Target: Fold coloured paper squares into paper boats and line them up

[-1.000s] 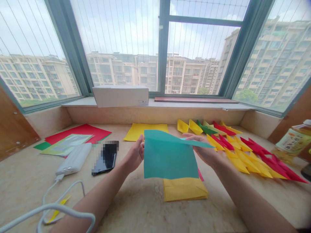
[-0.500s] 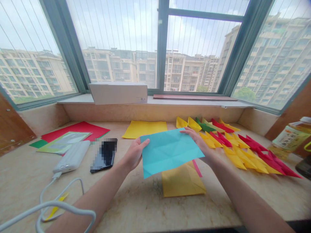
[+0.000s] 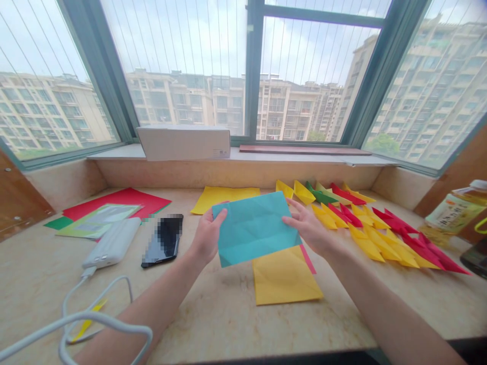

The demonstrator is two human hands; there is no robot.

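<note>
A creased teal sheet of paper (image 3: 255,229) is held up above the counter, tilted, between my two hands. My left hand (image 3: 208,230) pinches its left edge, thumb on the near face. My right hand (image 3: 307,225) grips the right edge, thumb in front and fingers partly behind the paper. Beneath it on the counter lies a yellow folded paper (image 3: 287,279), its upper part hidden by the teal sheet. A strip of pink paper (image 3: 308,259) sticks out at its right side.
Folded paper boats (image 3: 375,243) in yellow, red and green stand in rows at right, near an oil bottle (image 3: 456,210). Yellow paper (image 3: 224,196) lies at the back. Left are red sheets (image 3: 117,200), a power bank (image 3: 112,243) with white cable (image 3: 95,320) and a phone (image 3: 163,241).
The teal sheet has turned from a bent, hanging position to lie flatter, facing me. My right hand has shifted its hold to the right edge, with the thumb now in front.
</note>
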